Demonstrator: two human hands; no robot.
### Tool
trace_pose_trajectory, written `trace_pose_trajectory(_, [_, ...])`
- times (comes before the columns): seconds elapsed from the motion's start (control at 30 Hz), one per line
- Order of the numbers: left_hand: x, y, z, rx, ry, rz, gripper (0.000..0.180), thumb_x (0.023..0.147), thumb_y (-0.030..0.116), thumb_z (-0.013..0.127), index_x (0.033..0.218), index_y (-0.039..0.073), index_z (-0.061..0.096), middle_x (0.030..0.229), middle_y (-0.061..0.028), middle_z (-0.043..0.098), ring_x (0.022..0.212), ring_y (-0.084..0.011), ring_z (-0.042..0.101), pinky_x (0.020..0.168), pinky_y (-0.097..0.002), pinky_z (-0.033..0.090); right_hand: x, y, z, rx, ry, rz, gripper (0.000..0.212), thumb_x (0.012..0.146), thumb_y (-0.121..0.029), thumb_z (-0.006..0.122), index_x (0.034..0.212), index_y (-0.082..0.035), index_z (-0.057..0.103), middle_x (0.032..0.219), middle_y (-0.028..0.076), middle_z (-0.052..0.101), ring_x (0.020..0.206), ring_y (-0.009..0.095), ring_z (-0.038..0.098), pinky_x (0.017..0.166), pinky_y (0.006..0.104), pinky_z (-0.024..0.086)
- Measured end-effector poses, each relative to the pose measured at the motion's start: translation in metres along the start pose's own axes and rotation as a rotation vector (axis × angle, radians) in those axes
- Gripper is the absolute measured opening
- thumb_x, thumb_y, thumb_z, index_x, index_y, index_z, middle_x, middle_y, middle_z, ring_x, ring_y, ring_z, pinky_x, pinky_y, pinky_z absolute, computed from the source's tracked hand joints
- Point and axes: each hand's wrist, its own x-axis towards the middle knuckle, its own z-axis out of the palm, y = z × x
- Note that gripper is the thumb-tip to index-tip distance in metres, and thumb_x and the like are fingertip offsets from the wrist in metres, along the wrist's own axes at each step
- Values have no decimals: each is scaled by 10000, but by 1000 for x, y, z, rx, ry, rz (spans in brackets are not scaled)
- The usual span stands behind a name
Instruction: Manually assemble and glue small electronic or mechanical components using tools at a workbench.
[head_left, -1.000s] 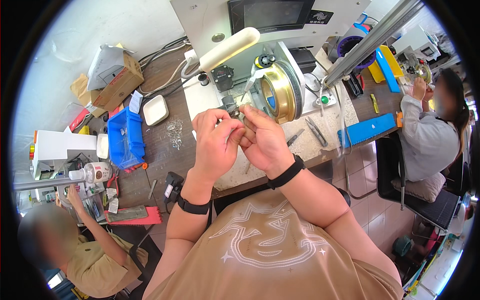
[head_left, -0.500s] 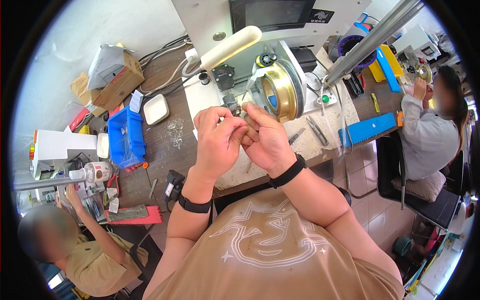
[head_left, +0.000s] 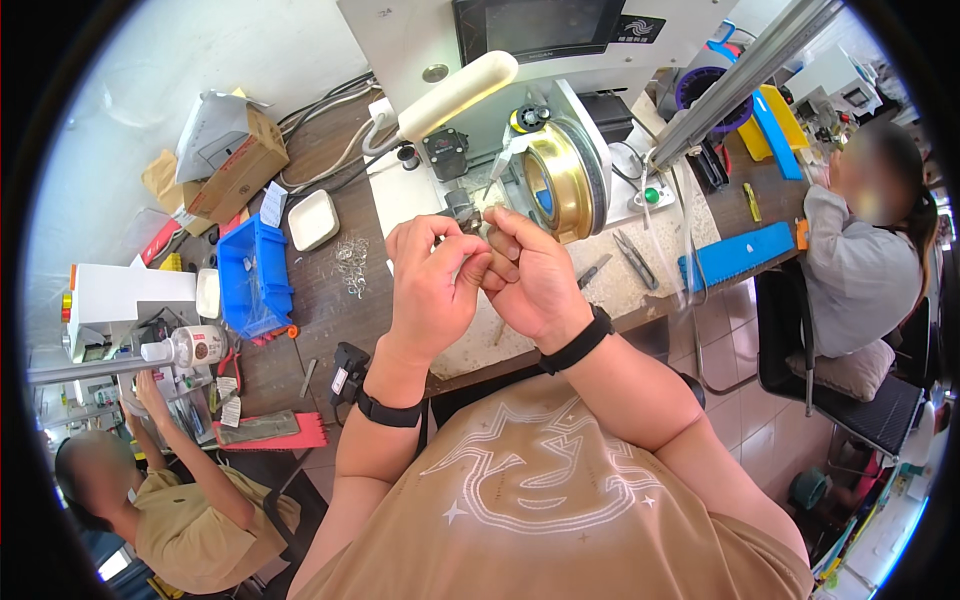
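My left hand (head_left: 432, 285) and my right hand (head_left: 532, 285) meet at the front of a benchtop machine (head_left: 405, 45). Both are closed, with fingertips pinched close together. Whatever they hold is too small or too hidden to make out. Just beyond my fingers sits the machine's small metal fixture (head_left: 459, 204). A brass-coloured wheel (head_left: 562, 188) stands beside my right fingertips. Over the work area reaches a long white lamp (head_left: 460, 95). To the left of my left hand lies a pile of small metal pieces (head_left: 352, 266).
Tweezers (head_left: 636, 260) and a craft knife (head_left: 594, 270) lie right of my hands. A blue bin (head_left: 252, 280) and a white dish (head_left: 313, 220) stand to the left. A blue mat (head_left: 742, 256) lies rightward. One person (head_left: 200, 500) works at left, another (head_left: 860, 240) at right.
My hands stay almost in place, still pinched together. The person at left has shifted slightly rightward, and the person at right has moved their head and hands a little.
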Motion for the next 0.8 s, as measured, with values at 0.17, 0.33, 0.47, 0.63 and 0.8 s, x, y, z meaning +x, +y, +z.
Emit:
trace_pose_trajectory(0.17, [-1, -1, 1, -2, 1, -7, 113, 804, 112, 776, 885, 99, 699, 925, -46, 571, 901, -252, 544, 896, -400, 360, 0, 0, 1, -2, 3, -2, 143, 1013, -219, 589, 1049, -81, 610, 631, -93, 362, 545, 43, 298, 539, 243, 280])
trace_pose_trajectory(0.33, [-1, -1, 2, -1, 1, -13, 103, 810, 106, 772, 885, 100, 701, 934, -47, 574, 914, -257, 543, 895, -399, 363, -2, -3, 1, -2, 2, 8, 140, 1011, -217, 591, 1043, -82, 611, 628, -94, 362, 544, 44, 294, 537, 241, 279])
trace_pose_trajectory(0.47, [-3, 1, 1, 21, -2, -28, 106, 807, 101, 773, 885, 101, 702, 939, -48, 575, 921, -259, 541, 895, -395, 365, 1, 1, -4, -8, -57, 17, 134, 1012, -214, 590, 1031, -84, 615, 625, -94, 362, 544, 44, 293, 527, 240, 275])
trace_pose_trajectory(0.63, [-4, 2, 5, -15, 12, -38, 111, 797, 90, 777, 882, 104, 707, 938, -45, 579, 916, -258, 541, 891, -393, 365, -4, -2, 2, -49, 12, 22, 133, 1021, -216, 588, 1027, -86, 615, 623, -92, 362, 544, 42, 300, 521, 236, 280])
trace_pose_trajectory(0.8, [-7, 4, -3, 25, -32, -54, 100, 825, 115, 775, 901, 101, 711, 987, -60, 578, 960, -287, 521, 884, -399, 389, -5, -1, 0, -56, -1, 7, 149, 1031, -214, 582, 1059, -70, 609, 656, -86, 385, 544, 42, 315, 530, 227, 314])
